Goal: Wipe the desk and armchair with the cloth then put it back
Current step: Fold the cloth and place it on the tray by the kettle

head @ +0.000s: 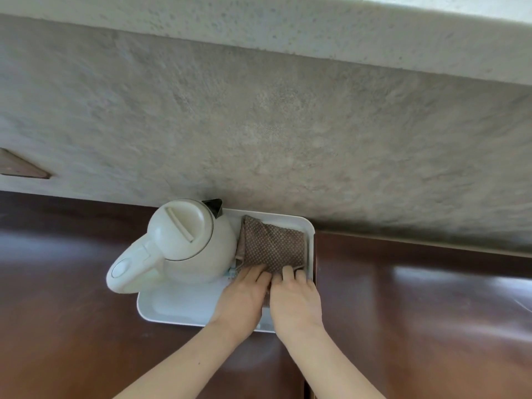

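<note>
Brown waffle-weave fabric shows under both sets of fingertips: the folded brown cloth lies in the right half of a white rectangular plastic tray, and the two hands meet on its near edge. The left hand lies palm down with its fingers fairly straight, the tips touching the cloth's near-left corner. The right hand sits just beside it at three o'clock, palm down too, fingertips bent over the cloth's near-right edge; whether they pinch the fabric or only press on it I cannot tell from here. A strip of cloth shows in the narrow gap between the two hands. Both bare forearms run back toward six o'clock.

At nine o'clock from the cloth, touching its left side, a cream-white plastic electric kettle stands upright on the same tray, its dark spout toward twelve o'clock and its handle toward eight o'clock. The tray rests on a glossy dark-brown wooden desk, pushed against a rough grey plastered wall at twelve o'clock.
</note>
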Demonstrator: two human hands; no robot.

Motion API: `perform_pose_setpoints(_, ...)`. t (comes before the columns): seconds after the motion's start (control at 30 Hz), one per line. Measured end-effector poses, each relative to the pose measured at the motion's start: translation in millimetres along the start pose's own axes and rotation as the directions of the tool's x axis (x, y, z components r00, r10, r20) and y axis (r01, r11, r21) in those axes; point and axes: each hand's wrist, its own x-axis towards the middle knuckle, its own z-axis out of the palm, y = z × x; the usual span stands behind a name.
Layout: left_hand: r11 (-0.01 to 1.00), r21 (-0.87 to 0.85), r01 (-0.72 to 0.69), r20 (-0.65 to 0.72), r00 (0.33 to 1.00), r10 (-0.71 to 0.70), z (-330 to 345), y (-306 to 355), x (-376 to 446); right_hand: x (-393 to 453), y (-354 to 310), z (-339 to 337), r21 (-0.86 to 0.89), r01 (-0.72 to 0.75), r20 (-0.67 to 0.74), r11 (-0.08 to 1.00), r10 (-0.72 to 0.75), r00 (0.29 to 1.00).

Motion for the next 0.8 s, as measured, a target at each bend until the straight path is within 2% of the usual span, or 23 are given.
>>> perform_pose_setpoints(0.13, 0.981, -0.125, -0.146, 0.008, 0.989, 0.148, -3, -6, -10, 5, 3, -3, 0.019, 0.066, -0.087, 0.998, -0.064, 0.994)
perform_pose_setpoints(0.23, 0.948, -0.165, -0.273, 0.024, 0.96, 0.28, -7, -10, -18, -1, 3, -2, 0.032, 0.074, -0.007, 0.997, -0.074, 0.997)
perform_pose_setpoints(0.33, 0.929, -0.207, -0.306, -0.008, 0.95, 0.311, -11, -17, -19, -9, -1, -4, 0.008, 0.016, 0.088, 1.0, -0.017, 0.996)
perform_pose_setpoints(0.4, 0.955, -0.139, -0.261, -0.011, 0.965, 0.262, -9, -22, -15, -14, -4, -4, 0.031, -0.041, 0.138, 0.999, 0.036, 0.99)
perform_pose_setpoints(0.5, 0.984, 0.142, -0.107, 0.096, 0.991, 0.094, -5, -32, -16, -26, -8, 3, 0.067, -0.118, 0.234, 0.991, 0.099, 0.967)
perform_pose_setpoints(0.57, 0.963, 0.25, -0.099, 0.178, 0.983, 0.054, -2, -38, -20, -32, -9, 13, 0.141, -0.171, 0.331, 0.975, 0.116, 0.936)
perform_pose_setpoints(0.67, 0.961, 0.253, -0.109, 0.276, 0.96, 0.036, -1, -48, -27, -38, -15, 23, 0.227, -0.216, 0.35, 0.95, 0.127, 0.928)
perform_pose_setpoints(0.8, 0.973, 0.205, -0.104, 0.313, 0.949, 0.035, -10, -49, -26, -52, -16, 26, 0.355, -0.219, 0.208, 0.909, 0.152, 0.966)
